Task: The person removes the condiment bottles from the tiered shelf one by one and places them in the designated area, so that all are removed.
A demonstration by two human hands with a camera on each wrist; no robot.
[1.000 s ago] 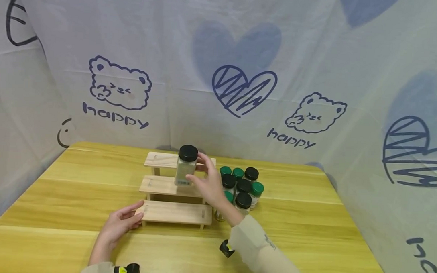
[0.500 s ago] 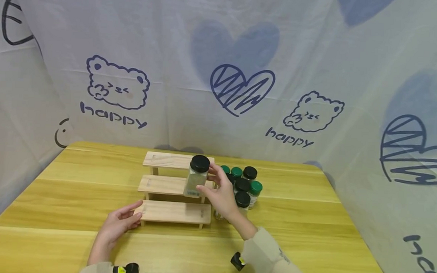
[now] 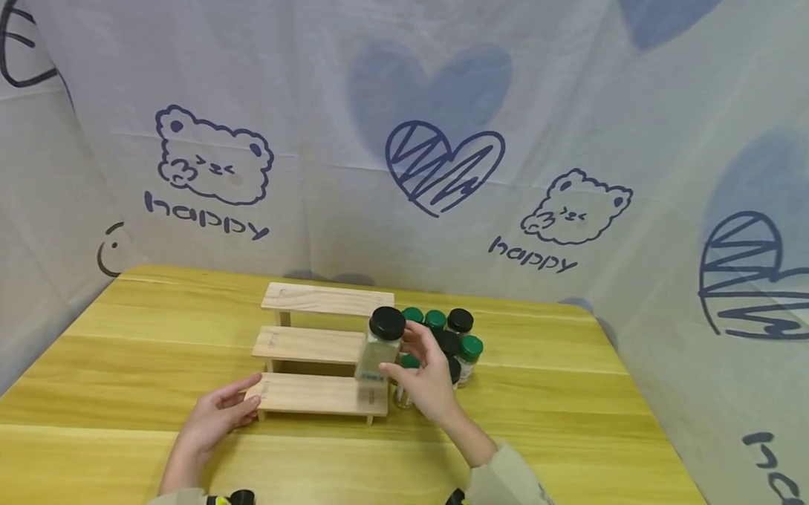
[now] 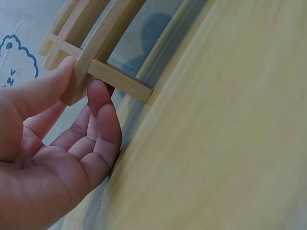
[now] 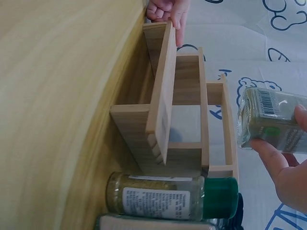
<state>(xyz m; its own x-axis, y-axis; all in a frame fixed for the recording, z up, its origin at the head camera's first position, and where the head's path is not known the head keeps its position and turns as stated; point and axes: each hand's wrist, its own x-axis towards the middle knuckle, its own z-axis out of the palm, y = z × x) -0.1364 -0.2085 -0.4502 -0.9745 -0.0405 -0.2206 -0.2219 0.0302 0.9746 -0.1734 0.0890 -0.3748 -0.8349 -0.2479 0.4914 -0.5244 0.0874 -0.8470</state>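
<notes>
A three-step wooden shelf rack stands on the table. Its left end, on the lowest step, is gripped by my left hand; in the left wrist view the thumb lies on one face of the board and curled fingers on the other. My right hand holds a square clear spice jar with a black lid between thumb and fingers. The jar is upright, slightly tilted, overlapping the right end of the lower steps in the head view. In the right wrist view its barcode label shows, and it hangs away from the boards.
To the right of the rack several spice jars stand close together, with green lids and black lids. One green-lidded jar with a white label is right beside the rack's end. A printed cloth hangs behind the wooden table.
My right hand has brought the black-lidded jar down and to the right, from in front of the upper steps toward the lowest step's right end. My left hand keeps its grip on the rack.
</notes>
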